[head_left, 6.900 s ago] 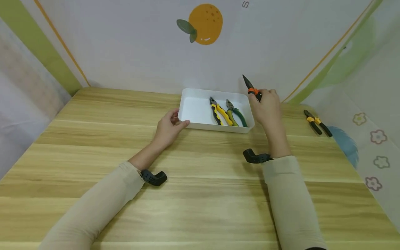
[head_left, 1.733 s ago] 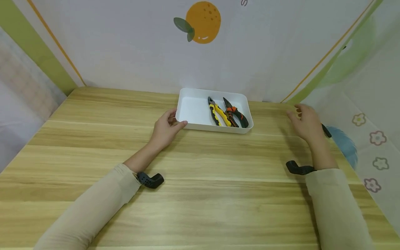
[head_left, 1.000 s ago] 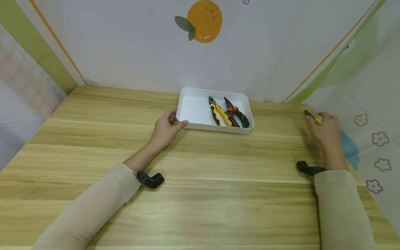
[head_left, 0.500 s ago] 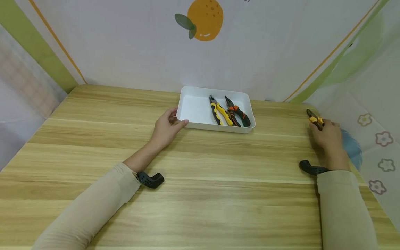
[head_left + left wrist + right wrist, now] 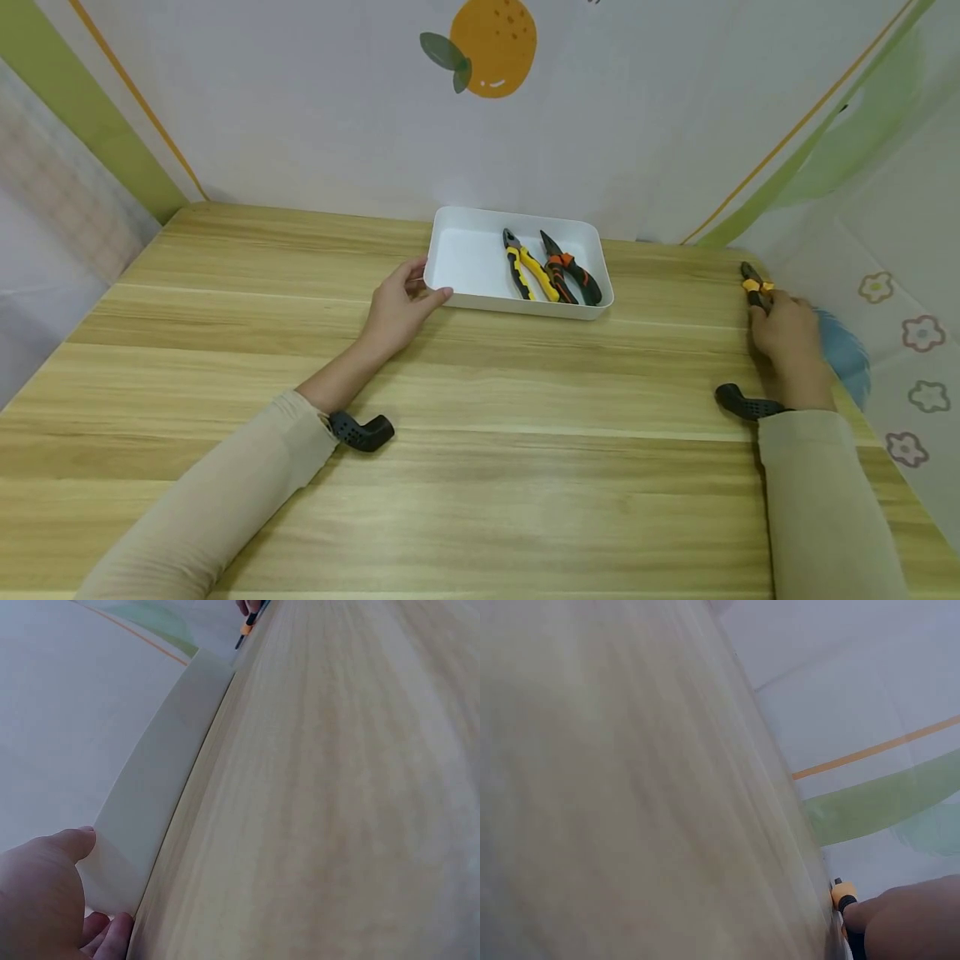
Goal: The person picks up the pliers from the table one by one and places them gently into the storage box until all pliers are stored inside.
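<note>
My left hand (image 5: 399, 307) holds the near left corner of a white tray (image 5: 480, 302), thumb on the front wall and fingers at the side. In the tray lie yellow-and-black pliers (image 5: 531, 271) and, beside them, long-nose pliers (image 5: 570, 271) with orange-and-black handles. At the table's far right my right hand (image 5: 787, 333) grips another pair of pliers (image 5: 753, 285) by the black-and-yellow handles, jaws pointing away from me. The hand hides most of those handles. In the right wrist view, the hand (image 5: 907, 922) and pliers (image 5: 844, 894) sit low at the table's edge.
The wooden table (image 5: 480, 467) meets a white printed curtain (image 5: 337, 108) just behind the tray. Another curtain (image 5: 900, 250) with flower prints hangs along the right edge, close to the right hand. Black wrist-worn cameras (image 5: 362, 432) stick out from both wrists.
The right hand put long-nose pliers into the tray, then moved right and gripped the other pliers. Green-handled pliers seen in the tray earlier no longer show. The left hand stayed.
</note>
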A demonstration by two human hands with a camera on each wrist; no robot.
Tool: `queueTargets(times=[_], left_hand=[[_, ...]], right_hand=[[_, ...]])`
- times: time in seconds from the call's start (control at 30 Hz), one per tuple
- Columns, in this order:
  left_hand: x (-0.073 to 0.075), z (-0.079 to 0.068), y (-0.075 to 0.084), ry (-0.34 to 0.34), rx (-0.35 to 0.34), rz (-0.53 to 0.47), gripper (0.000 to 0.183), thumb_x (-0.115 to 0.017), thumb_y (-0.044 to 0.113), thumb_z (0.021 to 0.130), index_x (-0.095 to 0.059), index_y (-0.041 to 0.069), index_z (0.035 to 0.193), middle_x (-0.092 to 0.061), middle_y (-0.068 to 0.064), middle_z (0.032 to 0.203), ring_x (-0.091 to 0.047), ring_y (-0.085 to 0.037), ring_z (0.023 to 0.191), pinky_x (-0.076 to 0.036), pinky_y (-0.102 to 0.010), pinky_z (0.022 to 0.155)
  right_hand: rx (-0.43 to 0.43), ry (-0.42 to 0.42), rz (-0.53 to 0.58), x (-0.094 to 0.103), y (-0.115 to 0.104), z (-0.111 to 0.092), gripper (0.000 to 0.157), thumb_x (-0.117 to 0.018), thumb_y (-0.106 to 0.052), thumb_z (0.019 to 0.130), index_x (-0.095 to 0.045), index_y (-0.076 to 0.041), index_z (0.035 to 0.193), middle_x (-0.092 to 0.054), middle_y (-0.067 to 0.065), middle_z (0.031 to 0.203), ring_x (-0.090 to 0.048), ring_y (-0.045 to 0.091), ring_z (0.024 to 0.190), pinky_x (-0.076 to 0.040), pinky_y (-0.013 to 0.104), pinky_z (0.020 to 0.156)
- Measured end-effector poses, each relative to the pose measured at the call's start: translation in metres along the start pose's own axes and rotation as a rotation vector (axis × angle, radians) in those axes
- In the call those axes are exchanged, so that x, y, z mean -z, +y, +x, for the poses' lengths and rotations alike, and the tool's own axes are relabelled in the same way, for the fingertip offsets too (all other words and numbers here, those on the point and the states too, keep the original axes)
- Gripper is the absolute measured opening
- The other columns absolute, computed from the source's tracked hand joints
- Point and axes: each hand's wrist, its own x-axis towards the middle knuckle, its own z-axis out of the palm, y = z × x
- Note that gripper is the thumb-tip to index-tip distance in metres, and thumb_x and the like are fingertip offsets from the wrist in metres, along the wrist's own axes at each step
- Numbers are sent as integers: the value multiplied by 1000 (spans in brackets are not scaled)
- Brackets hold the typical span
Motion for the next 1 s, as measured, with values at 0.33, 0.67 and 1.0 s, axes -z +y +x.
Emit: queueTargets(times=[0.33,0.67,1.0], left_hand=[[1,-1,1,-3,2,13,71,-73,27,94,-41,0,151,-58,-22,140,-58,-33,129,-52,-44,109],[-1,1,1,-9,-6,7,70,-74,25,94,-42,-1,150,-58,-21,140,-59,-33,128,-53,-44,109],[0,0,2,-9,4,-11,69,-74,24,94,-42,-1,149,-58,-22,140,-58,-32,129,-53,-41,109]], right_hand=[[33,-47,16,6,-5,-3,59,-37,-22,106,-28,18,149,-39,49,129,-37,63,117,-36,74,101],[66,-189,21,18,-9,-9,65,-44,-23,106,-20,17,151,-34,50,135,-33,66,122,-35,76,102],[152,-359,-47,35,-12,-6,73,-51,-23,103,-16,19,151,-41,50,131,-49,53,103,-46,61,83]])
